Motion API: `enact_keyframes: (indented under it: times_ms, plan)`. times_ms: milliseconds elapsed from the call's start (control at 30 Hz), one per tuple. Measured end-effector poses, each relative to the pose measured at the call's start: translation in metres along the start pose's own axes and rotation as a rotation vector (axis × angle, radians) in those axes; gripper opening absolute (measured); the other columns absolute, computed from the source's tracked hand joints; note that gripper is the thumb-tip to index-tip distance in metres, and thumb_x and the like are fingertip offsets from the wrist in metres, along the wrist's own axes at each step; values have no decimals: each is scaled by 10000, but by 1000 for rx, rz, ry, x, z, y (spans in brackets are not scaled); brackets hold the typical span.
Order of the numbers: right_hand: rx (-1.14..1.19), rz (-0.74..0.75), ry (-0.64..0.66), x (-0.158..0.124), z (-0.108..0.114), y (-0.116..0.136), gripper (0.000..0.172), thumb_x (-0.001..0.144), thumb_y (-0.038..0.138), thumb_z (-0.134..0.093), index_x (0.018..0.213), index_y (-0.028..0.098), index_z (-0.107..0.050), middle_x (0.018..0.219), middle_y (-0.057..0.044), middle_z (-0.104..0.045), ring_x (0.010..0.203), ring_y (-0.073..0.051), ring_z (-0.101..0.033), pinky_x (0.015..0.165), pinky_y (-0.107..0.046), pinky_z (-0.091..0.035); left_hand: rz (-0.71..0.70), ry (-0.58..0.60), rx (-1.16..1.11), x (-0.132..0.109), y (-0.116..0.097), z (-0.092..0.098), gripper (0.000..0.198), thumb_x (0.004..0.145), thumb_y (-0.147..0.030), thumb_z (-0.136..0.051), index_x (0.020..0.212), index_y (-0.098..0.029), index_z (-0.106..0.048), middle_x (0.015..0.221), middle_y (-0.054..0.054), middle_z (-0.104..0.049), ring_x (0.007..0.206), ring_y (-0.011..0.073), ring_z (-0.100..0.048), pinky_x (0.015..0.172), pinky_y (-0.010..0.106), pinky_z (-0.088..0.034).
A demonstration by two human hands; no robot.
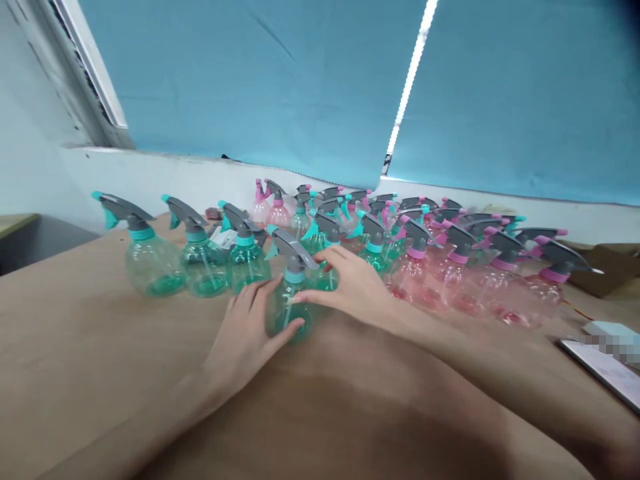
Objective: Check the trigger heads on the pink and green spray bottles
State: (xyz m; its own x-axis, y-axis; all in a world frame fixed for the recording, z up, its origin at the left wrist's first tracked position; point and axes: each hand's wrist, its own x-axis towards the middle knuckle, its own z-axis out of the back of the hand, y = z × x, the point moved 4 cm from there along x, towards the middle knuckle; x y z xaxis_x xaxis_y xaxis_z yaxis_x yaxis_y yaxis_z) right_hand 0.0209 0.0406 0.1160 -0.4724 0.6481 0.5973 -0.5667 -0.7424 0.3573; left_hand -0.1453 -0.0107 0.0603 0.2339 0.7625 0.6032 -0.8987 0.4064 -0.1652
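In the head view, a clear green spray bottle (295, 277) with a grey sprayer head and teal collar stands upright on the table between my hands. My left hand (247, 327) is curved round the lower left of its body, thumb across the front. From the other side my right hand (353, 283) grips it, thumb against the bottle's shoulder and curled fingers at the rear of the sprayer head. Just left, three similar green spray bottles (203, 263) stand in a line. Pink spray bottles (413, 267) form a row to the right of my right hand.
More pink and green spray bottles (300, 217) crowd the back of the wooden table (90, 333). A phone-like flat device (605, 373) and a white box (615, 337) lie at the right edge. Brown cardboard (605, 270) sits behind them. Blue blinds (260, 87) hang beyond.
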Motion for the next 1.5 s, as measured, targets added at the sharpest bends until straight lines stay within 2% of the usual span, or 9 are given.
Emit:
enact_keyframes:
  times_ms: [167,333,500,733,967,1133,1267,1400,1500]
  plan:
    - [-283,-5,-187,14,28,-13,368,861,466,-531,1047,156,-600,1037,-73,-641,852,-200,-623,671,-303,-448,-37,-44,202,21,14,-1,575,917,-577,-387,1273,-127,-422,1167,154,-523,1074,336,-496,871,464,-387]
    - [-480,-168,-82,38,24,-32,521,872,491,-477,1229,114,-524,1150,-134,-632,896,-303,-641,656,-376,-458,-17,-55,265,37,19,-8,577,891,-558,-456,1258,-114,-471,1119,164,-531,1050,356,-479,831,454,-383]
    - [-502,-255,-3,50,16,-46,425,903,432,-429,1203,157,-551,1015,-126,-698,868,-326,-653,643,-391,-446,-3,-49,322,47,24,-12,618,885,-570,-459,1313,-124,-434,1101,164,-522,1036,362,-467,821,448,-376]
    - [-392,-243,-4,53,22,-59,324,903,376,-449,1128,195,-597,952,-86,-714,922,-283,-638,648,-353,-441,-4,-36,414,54,27,-13,648,877,-573,-486,1330,-113,-422,1088,174,-514,1040,374,-467,817,446,-383]
    - [-307,-259,-9,50,27,-48,268,881,380,-488,1015,219,-654,877,-45,-732,879,-261,-656,645,-347,-437,16,-26,445,62,23,-14,681,898,-624,-406,1310,-83,-447,1104,192,-512,1071,400,-458,830,473,-374]
    - [-311,-250,-18,43,32,-39,251,870,378,-506,999,227,-660,882,-34,-740,872,-265,-661,652,-359,-441,28,-67,420,57,15,-6,690,875,-633,-442,1326,-111,-424,1138,197,-507,1078,406,-448,830,489,-374]
    - [-272,-260,-28,31,42,-35,253,858,388,-527,999,233,-670,796,-15,-745,823,-239,-667,650,-340,-443,-28,-108,288,43,-5,6,555,915,-536,-431,1310,-147,-445,1155,166,-493,1079,370,-452,868,483,-376]
    - [-241,-254,-9,13,55,-26,265,850,396,-542,1006,229,-675,775,15,-749,660,-178,-649,640,-314,-440,-102,-20,16,28,-32,3,506,921,-462,-448,1287,-114,-451,1128,151,-493,1080,321,-480,930,450,-378]
    - [-249,-245,-22,-3,67,-18,252,834,413,-559,941,224,-686,774,21,-748,615,-155,-635,611,-294,-424,-8,106,-167,22,-46,-15,566,899,-485,-493,1358,-193,-339,1239,118,-453,1148,296,-471,946,439,-394]
